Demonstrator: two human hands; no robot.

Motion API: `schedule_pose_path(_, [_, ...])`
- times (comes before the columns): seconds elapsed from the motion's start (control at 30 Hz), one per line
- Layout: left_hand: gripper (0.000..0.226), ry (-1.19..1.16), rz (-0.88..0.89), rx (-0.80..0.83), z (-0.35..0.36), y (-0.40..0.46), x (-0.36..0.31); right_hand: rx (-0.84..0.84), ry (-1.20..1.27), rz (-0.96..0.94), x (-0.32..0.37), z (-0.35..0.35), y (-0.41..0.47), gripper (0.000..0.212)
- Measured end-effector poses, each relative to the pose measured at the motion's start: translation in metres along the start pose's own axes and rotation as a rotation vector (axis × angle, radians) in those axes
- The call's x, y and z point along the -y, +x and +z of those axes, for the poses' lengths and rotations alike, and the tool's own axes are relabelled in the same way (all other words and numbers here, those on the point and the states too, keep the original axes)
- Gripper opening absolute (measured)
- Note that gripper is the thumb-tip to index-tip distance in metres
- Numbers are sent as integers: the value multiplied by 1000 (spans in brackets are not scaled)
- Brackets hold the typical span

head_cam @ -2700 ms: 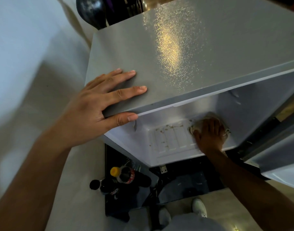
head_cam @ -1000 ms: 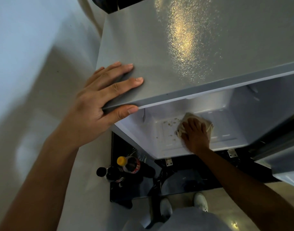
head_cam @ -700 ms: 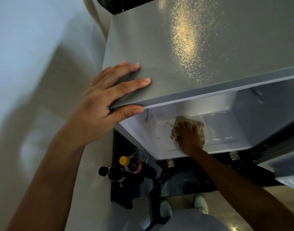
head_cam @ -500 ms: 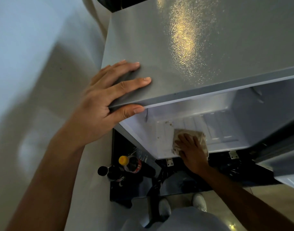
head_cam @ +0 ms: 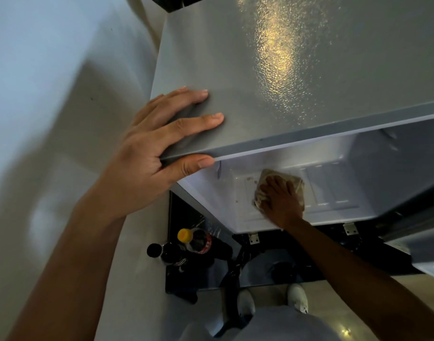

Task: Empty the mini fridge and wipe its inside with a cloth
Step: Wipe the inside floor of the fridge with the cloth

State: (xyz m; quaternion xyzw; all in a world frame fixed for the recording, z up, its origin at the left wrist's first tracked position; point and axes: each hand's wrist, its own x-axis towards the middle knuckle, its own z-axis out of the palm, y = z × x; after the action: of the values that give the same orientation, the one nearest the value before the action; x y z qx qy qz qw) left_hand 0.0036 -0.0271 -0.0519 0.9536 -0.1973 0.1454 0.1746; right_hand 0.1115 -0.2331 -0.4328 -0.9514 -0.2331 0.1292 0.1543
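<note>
The cloth (head_cam: 282, 184) lies flat on the white interior floor of the mini fridge (head_cam: 297, 70), pinned beneath the right hand (head_cam: 281, 201). The right hand is spread, palm down, fingers extended over the cloth and pressing it to the surface. Just left of this hand, small brown specks (head_cam: 250, 178) mark the floor panel. The left hand (head_cam: 159, 153) is open and grips the front left corner of the fridge top: four fingers lie flat on the textured grey surface, and the thumb hooks under the front edge. Below both hands, two dark bottles (head_cam: 184, 247) stand on the floor, one with a yellow cap, one with a black cap.
</note>
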Motion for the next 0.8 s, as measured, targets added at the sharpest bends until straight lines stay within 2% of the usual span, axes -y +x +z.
schedule_pose_path(0.17, [49, -7, -13, 5, -1, 0, -2, -13, 34, -49, 18, 3, 21, 82])
schedule_pose_path(0.43, [50, -4, 4, -8, -1, 0, 0, -140, 128, -226, 15, 29, -41, 49])
schedule_pose_path(0.57, [50, -2, 6, -16, -1, -1, 0, -200, 203, -294, 9, 48, -82, 45])
schedule_pose_path(0.67, [50, -7, 3, -6, -1, -1, 0, -221, 243, -272, 10, 47, -80, 43])
schedule_pose_path(0.8, [50, -9, 4, -4, -1, -1, 0, -121, 162, -164, 21, 39, -41, 53])
